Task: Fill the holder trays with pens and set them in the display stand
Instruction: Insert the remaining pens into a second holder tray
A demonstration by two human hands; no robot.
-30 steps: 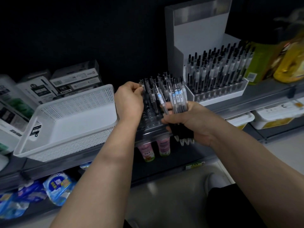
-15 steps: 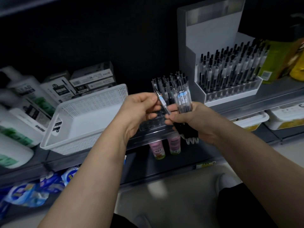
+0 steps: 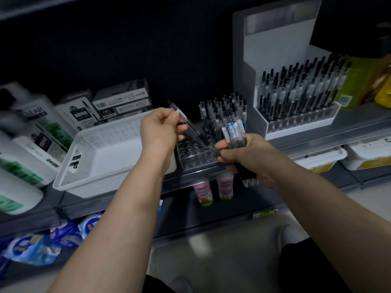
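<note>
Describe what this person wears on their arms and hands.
Nothing worn shows: the left hand and right hand are ungloved, with no rings, watch or bracelet visible, and both forearms are uncovered, with no sleeves in view right to the frame's edge.

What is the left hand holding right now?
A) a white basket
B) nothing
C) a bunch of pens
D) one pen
D: the left hand pinches one pen, slanted over the clear tray; the right hand grips the bunch.
</note>
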